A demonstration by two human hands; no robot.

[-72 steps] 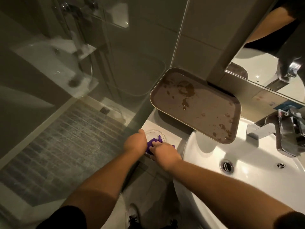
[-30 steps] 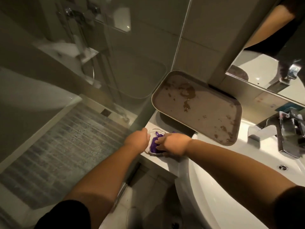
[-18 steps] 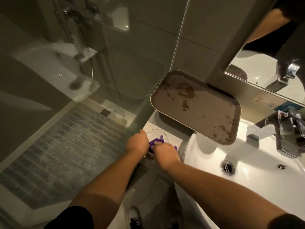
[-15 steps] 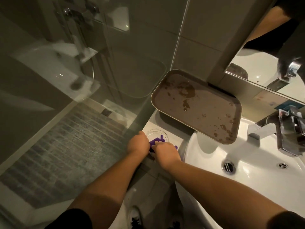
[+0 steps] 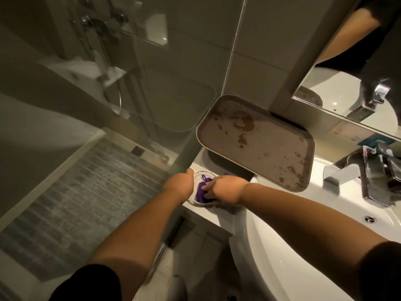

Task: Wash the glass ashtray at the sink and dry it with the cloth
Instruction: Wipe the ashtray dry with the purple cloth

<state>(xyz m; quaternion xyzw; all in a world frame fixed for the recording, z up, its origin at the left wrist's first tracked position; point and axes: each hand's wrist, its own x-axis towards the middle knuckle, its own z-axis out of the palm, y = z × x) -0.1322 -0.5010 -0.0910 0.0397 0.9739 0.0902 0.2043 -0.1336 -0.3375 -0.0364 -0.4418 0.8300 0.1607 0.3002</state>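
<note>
On the white worktop (image 5: 219, 216) left of the washbasin (image 5: 271, 268), head view, the glass ashtray (image 5: 198, 202) sat upright near the front edge, with the purple cloth (image 5: 200, 191) bunched inside its bowl. Left hand (image 5: 179, 185): grip closed around the ashtray's left rim, thumb pointing away from the body. Right hand (image 5: 225, 189): reached across from the basin side, fingers (image 5: 206, 187) pressed onto the cloth and pinching it into the bowl, so the grip was clenched on the cloth. Both forearms were bare, with a dark sleeve at each upper arm. Behind the ashtray, a brown tray (image 5: 256, 144) spotted with darker wet stains lay tilted, its far edge against the tiled wall (image 5: 256, 46) and its near right corner overhanging the basin rim. Chrome faucet (image 5: 373, 177): mounted at the right, behind the basin, with an overflow hole (image 5: 369, 219) showing in the bowl. Mirror (image 5: 355, 79): upper right, reflecting an arm and the faucet. Glass shower screen (image 5: 108, 94): filled the left, with a grey striped floor (image 5: 71, 203) beyond it. A shoe tip (image 5: 176, 287) showed on the tiled floor below.
</note>
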